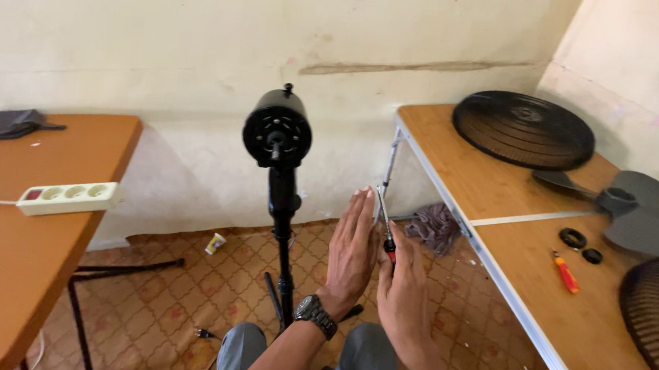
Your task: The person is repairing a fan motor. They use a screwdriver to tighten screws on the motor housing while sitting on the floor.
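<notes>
A black fan motor head [277, 134] stands on a black pole [285, 266] in front of me, with its grilles and blades off. My left hand [352, 251], with a wristwatch, is held flat and upright, fingers together. My right hand [403, 292] is pressed beside it. A thin screwdriver [384, 223] with a red-and-black handle stands upright between the two palms, tip up. Both hands are below and to the right of the motor head, apart from it.
On the right wooden table [509, 242] lie a black fan grille [523, 130], grey fan blades [640, 212], two black rings [572, 238], an orange screwdriver [566, 272] and another grille [656, 323]. A white power strip [69, 196] sits on the left table [4, 264]. A rag [435, 228] lies on the patterned floor.
</notes>
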